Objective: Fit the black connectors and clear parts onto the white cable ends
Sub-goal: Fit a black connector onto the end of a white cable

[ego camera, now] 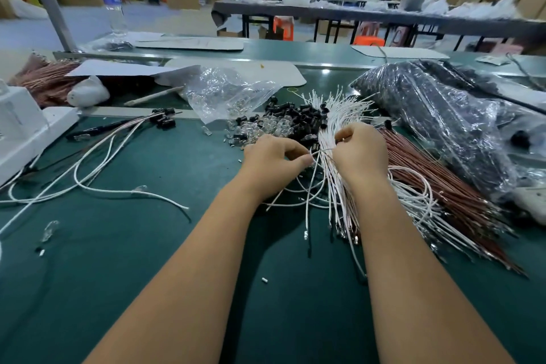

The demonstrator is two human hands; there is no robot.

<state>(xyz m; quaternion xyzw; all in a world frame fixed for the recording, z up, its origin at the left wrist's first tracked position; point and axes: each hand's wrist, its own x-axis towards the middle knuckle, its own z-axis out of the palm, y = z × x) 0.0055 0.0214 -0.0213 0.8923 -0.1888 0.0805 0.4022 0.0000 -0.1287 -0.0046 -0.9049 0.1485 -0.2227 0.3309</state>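
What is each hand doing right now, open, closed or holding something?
Left hand: fingers curled, pinching a white cable near its end.
Right hand: fingers curled into the white cable bundle, gripping cables.

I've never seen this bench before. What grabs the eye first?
Two bare hands, left and right, pinch thin white cables from the fanned white cable bundle at centre. Behind them lies a heap of small black cylindrical connectors mixed with clear plastic parts.
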